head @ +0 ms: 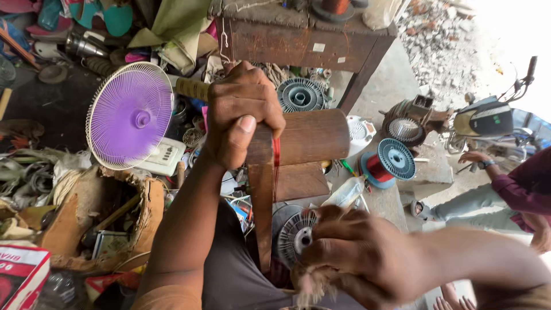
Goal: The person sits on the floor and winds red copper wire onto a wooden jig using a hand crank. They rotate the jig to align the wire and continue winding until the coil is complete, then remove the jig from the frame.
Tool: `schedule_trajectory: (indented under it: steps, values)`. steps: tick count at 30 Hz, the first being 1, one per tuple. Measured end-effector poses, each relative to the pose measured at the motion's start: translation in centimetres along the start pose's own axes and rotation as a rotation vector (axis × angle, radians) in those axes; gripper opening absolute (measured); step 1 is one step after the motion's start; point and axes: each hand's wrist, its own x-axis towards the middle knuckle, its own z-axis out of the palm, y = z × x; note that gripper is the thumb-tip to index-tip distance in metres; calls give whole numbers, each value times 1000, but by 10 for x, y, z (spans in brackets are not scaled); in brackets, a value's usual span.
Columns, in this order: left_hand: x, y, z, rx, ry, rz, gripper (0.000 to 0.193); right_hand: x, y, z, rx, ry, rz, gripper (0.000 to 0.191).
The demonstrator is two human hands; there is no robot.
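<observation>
My left hand (241, 112) grips the top of a brown wooden winding frame (304, 138), thumb pressed on its upright slat (263, 212). A thin band of red wire (276, 166) runs down the slat beside my thumb. My right hand (356, 258) is closed low in front of me, pinching a tuft of frayed pale fibre (310, 287) near the slat's lower end. A grey finned motor part (294, 232) lies just behind my right hand.
A purple table fan (131, 115) stands at the left beside a torn cardboard box (100, 212). A blue spool of red wire (389, 162) and motor stators (301, 95) lie on the floor. A wooden bench (310, 34) stands behind. Another person (505, 195) crouches at the right near a scooter (488, 117).
</observation>
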Motion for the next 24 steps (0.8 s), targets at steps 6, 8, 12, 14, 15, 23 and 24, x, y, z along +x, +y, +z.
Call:
schedule_trajectory:
  steps: [6,8,12,14,15,23,24]
  values:
    - [0,1,-1,11,-5,7,51,78,25,-61,-1296,320,-277,9]
    - [-3,0,-5,-16,-9,-4,51,70,47,-63,-1282,305,-278,17]
    - [-6,-6,-9,-18,38,-42,52,61,79,-58,-1347,311,-245,26]
    - [-3,-12,-10,16,48,-19,53,66,89,-59,-1299,372,-299,23]
    - [-3,-14,-10,17,45,-26,52,70,95,-61,-1272,396,-330,22]
    - [-2,-15,-2,20,35,24,47,93,158,-90,-825,151,-6,3]
    - [-1,-15,-2,39,31,22,47,97,159,-94,-807,89,68,13]
